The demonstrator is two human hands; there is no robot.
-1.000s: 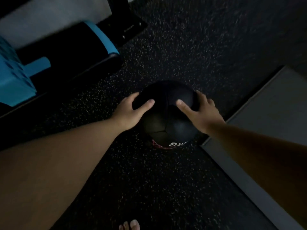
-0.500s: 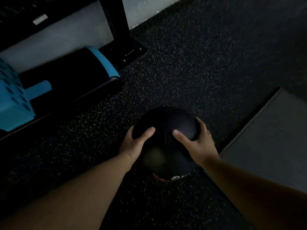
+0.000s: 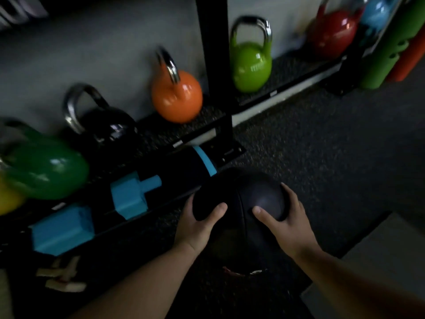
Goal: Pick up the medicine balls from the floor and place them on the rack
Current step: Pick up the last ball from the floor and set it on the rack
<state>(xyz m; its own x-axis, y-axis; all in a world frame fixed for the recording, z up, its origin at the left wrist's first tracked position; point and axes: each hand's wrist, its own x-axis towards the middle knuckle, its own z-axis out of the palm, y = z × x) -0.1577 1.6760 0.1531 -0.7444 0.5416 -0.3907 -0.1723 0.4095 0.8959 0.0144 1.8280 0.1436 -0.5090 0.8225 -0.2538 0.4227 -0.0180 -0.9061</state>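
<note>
Both hands are clamped on the black medicine ball (image 3: 239, 203), the left hand (image 3: 197, 224) on its left side and the right hand (image 3: 285, 219) on its right, thumbs laid across the top. The ball is held just in front of the rack (image 3: 212, 65), near its black upright post, over the dark speckled floor (image 3: 322, 146). On the rack's shelf behind the ball stand an orange kettlebell (image 3: 177, 97), a black kettlebell (image 3: 103, 125) and a lime kettlebell (image 3: 250, 65). Blue blocks (image 3: 62, 229) lie on the rack's lowest level, left of the ball.
</note>
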